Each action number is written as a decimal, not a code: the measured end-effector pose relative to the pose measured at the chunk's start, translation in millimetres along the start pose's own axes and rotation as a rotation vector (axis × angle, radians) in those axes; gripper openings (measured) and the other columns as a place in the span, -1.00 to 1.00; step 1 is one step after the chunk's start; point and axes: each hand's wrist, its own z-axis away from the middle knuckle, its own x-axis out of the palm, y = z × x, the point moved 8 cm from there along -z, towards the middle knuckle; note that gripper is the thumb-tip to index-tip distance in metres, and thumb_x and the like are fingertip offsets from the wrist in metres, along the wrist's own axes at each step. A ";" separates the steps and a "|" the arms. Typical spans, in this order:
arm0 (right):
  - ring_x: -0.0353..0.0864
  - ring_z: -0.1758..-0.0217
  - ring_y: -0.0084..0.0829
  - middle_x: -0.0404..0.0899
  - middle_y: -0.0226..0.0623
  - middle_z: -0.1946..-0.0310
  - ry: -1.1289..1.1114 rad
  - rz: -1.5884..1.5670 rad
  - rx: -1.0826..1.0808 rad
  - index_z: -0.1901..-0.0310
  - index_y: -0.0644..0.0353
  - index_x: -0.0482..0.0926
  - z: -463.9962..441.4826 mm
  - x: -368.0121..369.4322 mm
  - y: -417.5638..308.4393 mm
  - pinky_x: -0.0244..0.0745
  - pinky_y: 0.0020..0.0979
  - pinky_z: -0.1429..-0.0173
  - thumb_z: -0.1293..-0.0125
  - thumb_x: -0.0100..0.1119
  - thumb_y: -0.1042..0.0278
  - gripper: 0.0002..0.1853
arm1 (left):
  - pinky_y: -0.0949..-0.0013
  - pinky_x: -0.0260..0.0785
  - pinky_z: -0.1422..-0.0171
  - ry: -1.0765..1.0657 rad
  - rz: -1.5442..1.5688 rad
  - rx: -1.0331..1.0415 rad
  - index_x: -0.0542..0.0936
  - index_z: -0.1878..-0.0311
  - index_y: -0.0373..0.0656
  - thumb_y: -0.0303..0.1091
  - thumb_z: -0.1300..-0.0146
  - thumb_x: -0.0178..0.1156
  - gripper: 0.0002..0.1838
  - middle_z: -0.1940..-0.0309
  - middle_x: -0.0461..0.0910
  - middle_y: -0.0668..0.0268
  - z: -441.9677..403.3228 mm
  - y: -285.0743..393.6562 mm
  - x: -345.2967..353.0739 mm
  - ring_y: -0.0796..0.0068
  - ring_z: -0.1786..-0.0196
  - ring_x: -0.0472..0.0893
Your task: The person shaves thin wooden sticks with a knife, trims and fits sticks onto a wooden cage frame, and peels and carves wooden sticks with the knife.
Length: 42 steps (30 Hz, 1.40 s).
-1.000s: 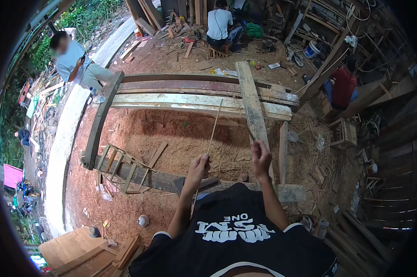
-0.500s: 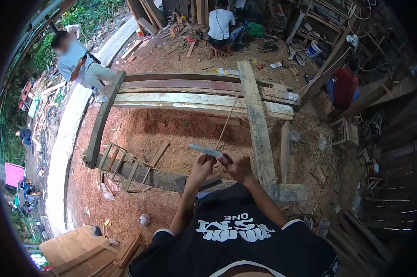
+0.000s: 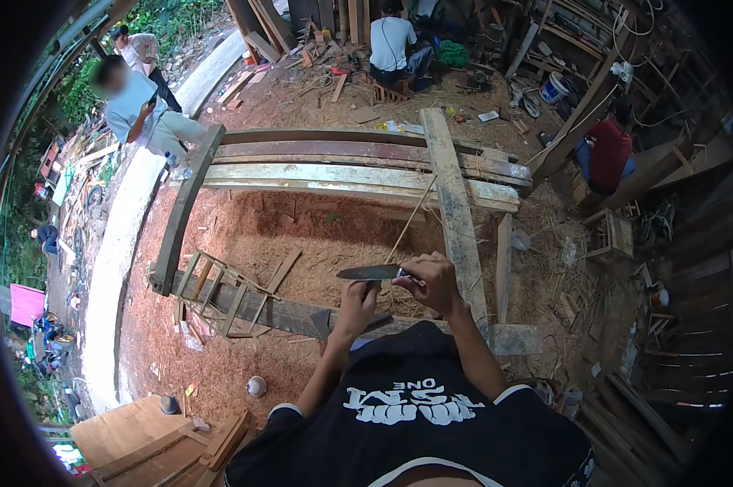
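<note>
My right hand [image 3: 433, 282] is closed round the handle of a knife [image 3: 368, 273], whose broad blade points left, almost level. Just below the blade, my left hand [image 3: 357, 307] is closed on a thin wooden strip [image 3: 411, 219]. The strip slants up and to the right from behind the blade, reaching the upright-looking plank [image 3: 453, 213]. Its lower end is hidden by the blade and my fingers, so I cannot tell whether the edge touches it.
Beams [image 3: 318, 174] form a frame in front of me over wood shavings. A small wooden ladder-like rack [image 3: 212, 288] leans at the left. One person [image 3: 139, 105] stands with a phone, another behind. Seated people [image 3: 392, 45] work farther back and at right [image 3: 608, 154].
The knife has turned from slanting up-left to nearly level, and my right hand has shifted a little right. The strip's far end has swung slightly right. A second standing person shows more clearly.
</note>
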 end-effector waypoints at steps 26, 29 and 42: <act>0.55 0.59 -0.36 0.57 -0.38 0.61 0.277 0.384 0.228 0.31 0.05 0.69 -19.4 -58.6 99.0 0.39 -0.25 0.42 -0.39 0.21 -0.07 -0.65 | 0.45 0.22 0.30 -0.193 0.164 -0.223 0.51 0.21 -0.27 -0.24 -0.56 0.01 -0.71 0.50 0.33 0.44 14.0 4.4 -15.4 0.65 0.39 0.33; 0.59 0.55 -0.31 0.60 -0.33 0.58 0.228 0.491 0.314 0.23 0.07 0.68 -19.6 -75.1 96.2 0.41 -0.21 0.39 -0.41 0.16 -0.13 -0.60 | 0.45 0.22 0.31 -0.222 0.165 -0.259 0.50 0.21 -0.26 -0.21 -0.58 -0.01 -0.70 0.48 0.33 0.47 25.1 -15.8 -12.1 0.65 0.40 0.33; 0.68 0.44 -0.22 0.61 -0.24 0.54 0.149 0.065 0.688 0.17 0.11 0.64 36.9 -38.3 91.6 0.45 -0.24 0.37 -0.46 0.06 -0.22 -0.51 | 0.54 0.01 0.56 -0.181 0.510 -0.481 0.47 0.21 -0.14 -0.11 -0.60 -0.07 -0.68 0.56 0.23 0.54 17.0 -27.2 -3.6 0.74 0.61 0.15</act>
